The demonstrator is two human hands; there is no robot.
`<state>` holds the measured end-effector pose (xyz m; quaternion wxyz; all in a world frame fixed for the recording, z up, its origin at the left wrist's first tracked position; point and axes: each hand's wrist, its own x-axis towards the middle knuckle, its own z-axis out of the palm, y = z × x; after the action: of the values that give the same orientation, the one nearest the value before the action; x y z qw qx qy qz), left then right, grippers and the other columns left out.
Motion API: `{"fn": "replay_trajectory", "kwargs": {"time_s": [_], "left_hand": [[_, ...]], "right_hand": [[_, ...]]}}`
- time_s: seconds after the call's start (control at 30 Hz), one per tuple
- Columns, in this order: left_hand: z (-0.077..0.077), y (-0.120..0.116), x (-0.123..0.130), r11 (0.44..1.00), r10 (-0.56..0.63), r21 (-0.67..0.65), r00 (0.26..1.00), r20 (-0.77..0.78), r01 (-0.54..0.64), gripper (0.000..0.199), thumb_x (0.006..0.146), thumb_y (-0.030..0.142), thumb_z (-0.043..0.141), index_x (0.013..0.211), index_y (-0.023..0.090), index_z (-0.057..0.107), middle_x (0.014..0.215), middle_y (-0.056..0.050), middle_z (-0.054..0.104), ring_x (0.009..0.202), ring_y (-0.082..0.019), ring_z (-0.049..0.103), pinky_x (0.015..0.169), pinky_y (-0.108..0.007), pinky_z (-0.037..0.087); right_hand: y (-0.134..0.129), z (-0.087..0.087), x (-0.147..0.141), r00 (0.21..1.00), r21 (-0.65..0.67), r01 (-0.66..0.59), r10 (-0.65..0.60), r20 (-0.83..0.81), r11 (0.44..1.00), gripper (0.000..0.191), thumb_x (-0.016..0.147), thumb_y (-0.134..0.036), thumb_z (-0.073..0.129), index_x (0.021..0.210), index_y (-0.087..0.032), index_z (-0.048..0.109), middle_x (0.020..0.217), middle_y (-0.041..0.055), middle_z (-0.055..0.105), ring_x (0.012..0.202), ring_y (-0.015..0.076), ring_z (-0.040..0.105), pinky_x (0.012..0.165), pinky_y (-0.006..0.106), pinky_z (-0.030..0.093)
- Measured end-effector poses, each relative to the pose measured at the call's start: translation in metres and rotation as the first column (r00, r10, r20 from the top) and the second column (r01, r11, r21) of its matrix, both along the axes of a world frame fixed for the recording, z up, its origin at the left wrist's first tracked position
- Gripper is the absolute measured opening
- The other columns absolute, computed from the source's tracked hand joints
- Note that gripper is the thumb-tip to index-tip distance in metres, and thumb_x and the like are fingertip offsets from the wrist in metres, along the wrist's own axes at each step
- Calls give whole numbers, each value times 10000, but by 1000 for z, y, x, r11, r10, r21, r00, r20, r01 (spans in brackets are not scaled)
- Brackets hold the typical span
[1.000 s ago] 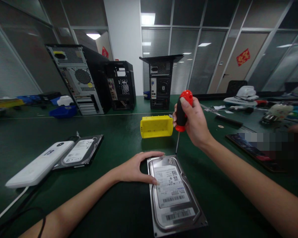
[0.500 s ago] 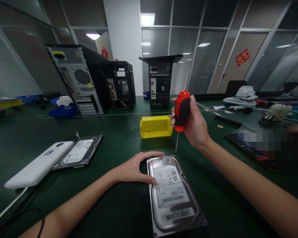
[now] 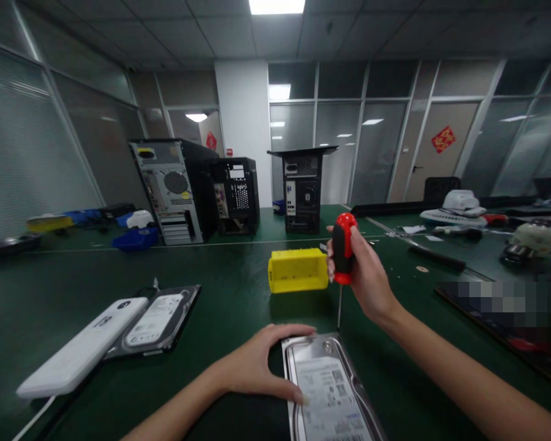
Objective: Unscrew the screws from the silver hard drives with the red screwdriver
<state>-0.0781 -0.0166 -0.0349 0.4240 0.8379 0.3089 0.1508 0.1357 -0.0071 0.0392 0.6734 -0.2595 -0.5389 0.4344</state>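
Note:
A silver hard drive (image 3: 333, 392) lies on the green table in front of me, its lower end cut off by the picture edge. My left hand (image 3: 261, 362) steadies it, thumb on the label side and index finger along the far edge. The other left fingers are partly hidden. In my right hand (image 3: 362, 269) is a red and black screwdriver (image 3: 343, 251), held nearly upright with fingers wrapped round the handle. Its tip meets the drive's far right corner. Just behind stands a yellow plastic bin (image 3: 298, 271) with a few small dark bits inside.
Left, a white power bank (image 3: 85, 349) with a cable rests against a second hard drive (image 3: 158, 318). Computer cases (image 3: 303, 190) stand along the back. A blue bin (image 3: 135, 239) is at the far left. On the right are a dark flat panel (image 3: 468, 306), partly blurred out, and loose tools.
The camera view has tilted upward, so everything sits lower in the picture and more ceiling shows. The screwdriver handle has turned in my right hand; its tip stays at the same corner.

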Motion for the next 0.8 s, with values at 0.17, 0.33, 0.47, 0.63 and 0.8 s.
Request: {"fn": "replay_trajectory", "kwargs": {"time_s": [0.17, 0.33, 0.47, 0.63, 0.8], "left_hand": [[2, 0, -1, 1000, 21, 20, 1000, -6, -21, 879, 583, 414, 842, 1369, 306, 463, 1405, -52, 481, 1275, -327, 430, 1099, -483, 286], [2, -1, 0, 999, 36, -13, 999, 7, -36, 907, 551, 397, 860, 1364, 283, 474, 1394, -68, 490, 1270, -331, 437, 1105, -485, 278], [-1, 1, -2, 1000, 27, -14, 1000, 12, -27, 927, 539, 415, 859, 1368, 282, 467, 1397, -68, 486, 1270, -341, 433, 1106, -485, 277], [-2, 1, -2, 1000, 19, -9, 1000, 12, -19, 905, 562, 415, 845, 1371, 275, 466, 1412, -69, 474, 1289, -341, 415, 1115, -490, 264], [-4, -1, -1, 999, 48, -16, 999, 24, -48, 810, 630, 434, 812, 1354, 269, 490, 1400, -73, 491, 1284, -314, 434, 1111, -482, 278]], "right_hand": [[1, -2, 1, 998, 19, 43, -43, 38, 999, 304, 811, -461, 632, 940, -258, 445, 686, -60, 523, 489, 83, 458, 435, 204, 380], [-1, -1, 0, 998, 5, 54, -54, 15, 999, 342, 792, -464, 652, 945, -266, 418, 672, -72, 525, 491, 85, 464, 436, 200, 386], [-1, -1, 0, 1000, 15, 13, -13, 2, 1000, 302, 824, -496, 596, 913, -240, 462, 710, -40, 531, 525, 96, 491, 436, 214, 403], [-1, -3, 1, 1000, 7, -13, 13, -21, 1000, 317, 856, -518, 538, 987, -241, 456, 724, -27, 535, 532, 105, 494, 433, 226, 390], [-1, -2, 1, 991, -40, 131, -129, 44, 991, 490, 765, -490, 674, 1069, -264, 363, 578, -104, 484, 451, 75, 432, 448, 197, 374]]}}
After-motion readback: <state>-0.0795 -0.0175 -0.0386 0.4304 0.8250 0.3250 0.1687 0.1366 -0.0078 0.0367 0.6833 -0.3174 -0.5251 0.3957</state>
